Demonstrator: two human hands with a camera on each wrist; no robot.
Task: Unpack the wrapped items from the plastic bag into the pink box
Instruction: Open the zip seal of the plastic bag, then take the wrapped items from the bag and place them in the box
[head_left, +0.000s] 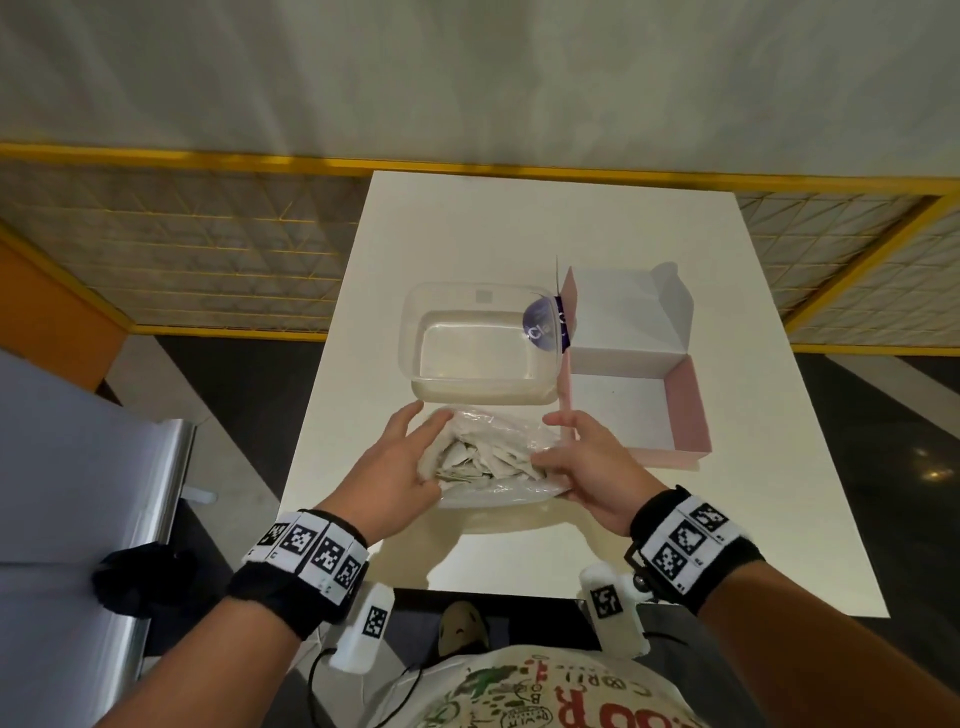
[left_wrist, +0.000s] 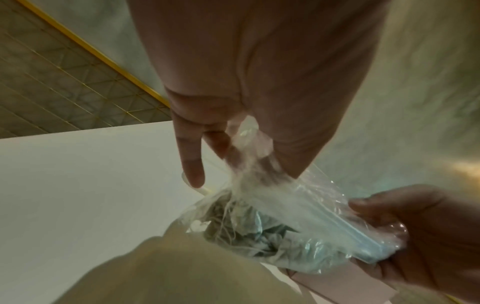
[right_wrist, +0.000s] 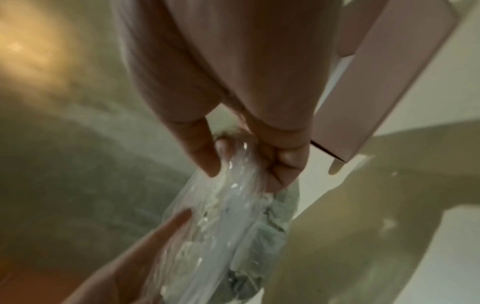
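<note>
On the white table (head_left: 467, 223), right at its near edge, the clear plastic bag (head_left: 498, 457) is held between both hands, its long axis running left to right across the person. Left hand (head_left: 395, 467) pinches the bag's left end, thumb against fingers (left_wrist: 192, 164), with the film stretched taut; right hand (head_left: 587, 467) grips the right end, fingers curled into the plastic. Through the crinkled, glossy film show the wrapped items (head_left: 478, 457), a loose heap of pale crumpled paper bundles. Just beyond the bag sits a clear plastic tub (head_left: 478, 348) with a purple sticker (head_left: 540, 325). Beside it on the right, the pink box (head_left: 685, 410) lies open, lid tilted back, close to the right hand.
</note>
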